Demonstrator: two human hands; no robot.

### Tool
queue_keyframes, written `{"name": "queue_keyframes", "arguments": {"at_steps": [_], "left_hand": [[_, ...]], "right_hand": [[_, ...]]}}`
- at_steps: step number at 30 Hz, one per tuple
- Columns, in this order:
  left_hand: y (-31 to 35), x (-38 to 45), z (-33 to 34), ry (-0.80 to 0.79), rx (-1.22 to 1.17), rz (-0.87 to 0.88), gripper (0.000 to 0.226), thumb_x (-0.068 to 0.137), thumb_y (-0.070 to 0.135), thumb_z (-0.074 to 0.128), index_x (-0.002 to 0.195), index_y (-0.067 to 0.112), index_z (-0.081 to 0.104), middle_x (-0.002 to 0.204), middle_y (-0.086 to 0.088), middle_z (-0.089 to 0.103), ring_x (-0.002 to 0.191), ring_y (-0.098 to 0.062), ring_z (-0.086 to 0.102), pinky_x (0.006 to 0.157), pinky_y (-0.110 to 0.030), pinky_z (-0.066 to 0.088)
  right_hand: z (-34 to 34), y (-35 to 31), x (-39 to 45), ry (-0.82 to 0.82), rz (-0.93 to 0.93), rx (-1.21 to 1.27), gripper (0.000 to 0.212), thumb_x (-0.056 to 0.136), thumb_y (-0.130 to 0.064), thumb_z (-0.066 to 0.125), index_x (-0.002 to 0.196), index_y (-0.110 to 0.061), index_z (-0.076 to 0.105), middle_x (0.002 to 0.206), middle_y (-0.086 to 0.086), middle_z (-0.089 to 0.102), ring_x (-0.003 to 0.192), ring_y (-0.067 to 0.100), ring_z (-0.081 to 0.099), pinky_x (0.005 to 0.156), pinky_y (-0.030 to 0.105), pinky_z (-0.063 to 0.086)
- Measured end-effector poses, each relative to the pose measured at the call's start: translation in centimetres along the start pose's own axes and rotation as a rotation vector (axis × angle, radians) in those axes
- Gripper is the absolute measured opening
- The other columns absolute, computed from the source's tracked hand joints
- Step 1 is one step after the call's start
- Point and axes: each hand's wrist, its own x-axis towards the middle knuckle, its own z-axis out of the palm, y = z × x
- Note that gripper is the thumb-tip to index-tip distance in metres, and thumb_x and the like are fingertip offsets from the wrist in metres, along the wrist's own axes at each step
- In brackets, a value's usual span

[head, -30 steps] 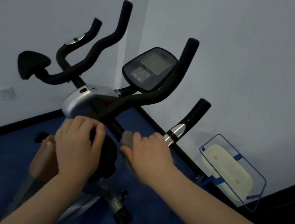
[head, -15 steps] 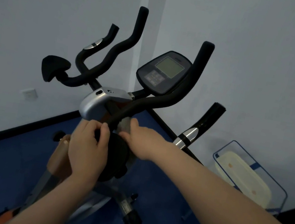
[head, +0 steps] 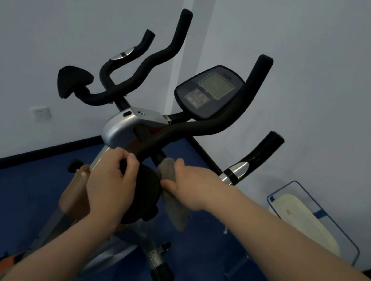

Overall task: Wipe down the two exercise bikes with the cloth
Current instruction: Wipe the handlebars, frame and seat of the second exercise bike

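An exercise bike [head: 129, 128] with black foam handlebars and a grey console [head: 209, 91] stands in the room's corner. My left hand [head: 111, 181] grips the black arm pad [head: 146, 188] near the handlebar base, fingers curled over its top edge. My right hand [head: 186, 186] holds a grey cloth [head: 169, 171] bunched round the lower part of the right handlebar tube, and the cloth's loose end hangs down below the hand. Only one bike is in view.
White walls meet just behind the bike. A blue-framed clear rack holding a cream container [head: 306, 221] stands on the floor at the right. A wall socket [head: 40, 112] sits low on the left wall. The floor [head: 8, 196] is dark blue.
My right hand with the cloth has slid leftward along the handlebar tube, from near the chrome grip to the base beside the arm pad. My left hand stays gripping the pad.
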Motion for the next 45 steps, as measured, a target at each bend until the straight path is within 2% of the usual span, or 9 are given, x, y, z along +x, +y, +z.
{"name": "queue_keyframes", "arguments": {"at_steps": [4, 10, 16, 21, 24, 27, 31, 37, 45], "left_hand": [[-0.1, -0.1, 0.1, 0.001, 0.015, -0.018, 0.025, 0.095, 0.03, 0.047, 0.071, 0.025, 0.051, 0.068, 0.008, 0.053, 0.066, -0.006, 0.052, 0.061, -0.037, 0.044], [-0.3, 0.0, 0.2, 0.005, 0.029, 0.004, 0.025, 0.094, 0.03, 0.047, 0.07, 0.026, 0.05, 0.07, 0.006, 0.053, 0.067, -0.006, 0.051, 0.059, -0.032, 0.041], [-0.4, -0.2, 0.1, 0.04, 0.088, -0.027, 0.027, 0.094, 0.031, 0.049, 0.071, 0.019, 0.053, 0.069, 0.003, 0.053, 0.066, -0.008, 0.05, 0.059, -0.034, 0.037], [0.2, -0.6, -0.1, 0.064, 0.108, -0.085, 0.034, 0.095, 0.04, 0.047, 0.07, 0.018, 0.054, 0.069, 0.003, 0.053, 0.063, -0.007, 0.051, 0.055, -0.032, 0.038], [0.2, -0.7, -0.2, 0.074, 0.142, -0.106, 0.035, 0.095, 0.045, 0.046, 0.069, 0.022, 0.051, 0.068, 0.005, 0.052, 0.062, -0.005, 0.05, 0.052, -0.027, 0.031], [0.2, -0.7, -0.2, 0.075, 0.178, -0.09, 0.036, 0.095, 0.046, 0.044, 0.071, 0.021, 0.054, 0.072, 0.005, 0.052, 0.065, -0.006, 0.049, 0.053, -0.027, 0.031], [0.3, -0.6, -0.2, 0.075, 0.219, -0.102, 0.035, 0.095, 0.047, 0.042, 0.074, 0.023, 0.057, 0.074, 0.008, 0.048, 0.067, -0.003, 0.047, 0.052, -0.026, 0.029], [0.3, -0.6, -0.2, 0.077, 0.221, -0.112, 0.035, 0.094, 0.049, 0.042, 0.076, 0.023, 0.059, 0.074, 0.009, 0.048, 0.067, -0.002, 0.047, 0.054, -0.024, 0.03], [0.0, -0.3, 0.0, 0.055, 0.126, -0.079, 0.04, 0.096, 0.04, 0.046, 0.058, 0.03, 0.044, 0.069, 0.004, 0.048, 0.063, -0.006, 0.047, 0.054, -0.026, 0.03]], "right_hand": [[-1.4, -1.5, 1.7, 0.04, -0.029, 0.253, 0.063, 0.098, -0.048, 0.044, 0.139, -0.001, 0.031, 0.133, 0.02, 0.048, 0.115, 0.031, 0.052, 0.08, 0.032, 0.036], [-0.1, -0.7, 0.1, -0.061, 0.001, 0.054, 0.073, 0.102, -0.034, 0.041, 0.151, 0.0, -0.003, 0.142, 0.023, 0.039, 0.113, 0.035, 0.052, 0.076, 0.032, 0.035], [-1.1, -2.5, 0.8, 0.054, 0.014, 0.128, 0.053, 0.102, -0.036, 0.04, 0.137, 0.001, 0.028, 0.125, 0.017, 0.055, 0.108, 0.034, 0.056, 0.075, 0.035, 0.04], [0.9, -0.5, -1.3, 0.085, -0.103, -0.389, 0.063, 0.099, -0.033, 0.046, 0.141, 0.004, 0.017, 0.133, 0.017, 0.047, 0.105, 0.031, 0.057, 0.071, 0.036, 0.039], [-0.7, -0.7, 0.1, -0.021, -0.064, -0.157, 0.058, 0.1, -0.042, 0.041, 0.139, -0.003, 0.022, 0.121, 0.019, 0.056, 0.088, 0.03, 0.054, 0.064, 0.035, 0.036], [-0.4, -2.2, 1.5, 0.151, -0.044, 0.045, 0.049, 0.102, -0.038, 0.037, 0.134, -0.001, 0.03, 0.125, 0.019, 0.054, 0.105, 0.034, 0.056, 0.07, 0.034, 0.035], [3.0, -1.9, -0.6, 0.382, -0.007, -0.394, 0.063, 0.097, -0.025, 0.047, 0.142, 0.007, 0.017, 0.131, 0.016, 0.048, 0.106, 0.025, 0.06, 0.064, 0.028, 0.033], [-0.7, -2.8, 3.2, 0.142, 0.088, 0.007, 0.058, 0.1, -0.046, 0.037, 0.137, -0.001, 0.031, 0.13, 0.02, 0.054, 0.117, 0.035, 0.053, 0.078, 0.037, 0.036], [-0.2, -0.4, 2.2, 0.042, 0.015, -0.113, 0.066, 0.099, -0.054, 0.027, 0.141, -0.003, 0.027, 0.127, 0.017, 0.055, 0.105, 0.032, 0.056, 0.076, 0.039, 0.041]]}}
